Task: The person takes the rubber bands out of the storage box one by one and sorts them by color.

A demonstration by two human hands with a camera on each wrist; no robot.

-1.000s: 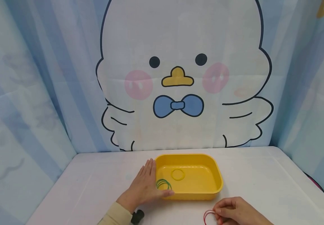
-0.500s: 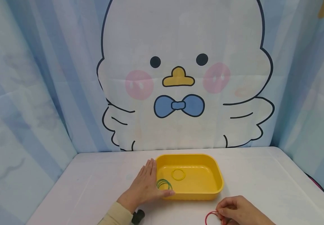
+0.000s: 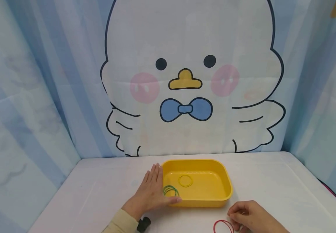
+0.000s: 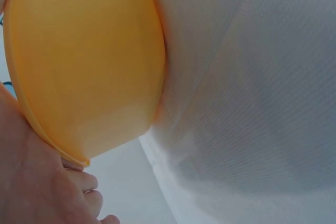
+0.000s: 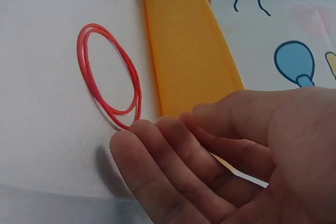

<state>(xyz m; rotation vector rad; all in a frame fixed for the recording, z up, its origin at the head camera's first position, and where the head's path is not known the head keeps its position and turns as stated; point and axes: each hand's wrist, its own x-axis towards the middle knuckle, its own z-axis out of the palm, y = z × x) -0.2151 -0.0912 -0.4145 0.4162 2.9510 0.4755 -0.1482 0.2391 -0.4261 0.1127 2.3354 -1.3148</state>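
My left hand (image 3: 149, 194) lies along the left side of a yellow plastic tray (image 3: 197, 203), fingers straight, thumb at its front wall. In the left wrist view the palm meets the tray's rim (image 4: 23, 109). Inside the tray are green rubber bands (image 3: 168, 187) at the near left and a yellow rubber band (image 3: 185, 186) further in. Red rubber bands (image 5: 86, 74) lie looped together on the white table, in front of the tray. My right hand (image 3: 250, 215) hovers beside them, fingers loosely bent and holding nothing, fingertips close to the loop.
A dark cylindrical object (image 3: 144, 224) shows by my left wrist. The white table (image 3: 103, 181) is enclosed by patterned cloth (image 3: 39, 97) at the sides and back, with a cartoon bird on the rear sheet. A dark cable (image 3: 328, 188) runs at the right edge.
My right hand has let go of the red rubber bands and drawn slightly to the right, leaving them on the table. The left hand and tray stay in place.
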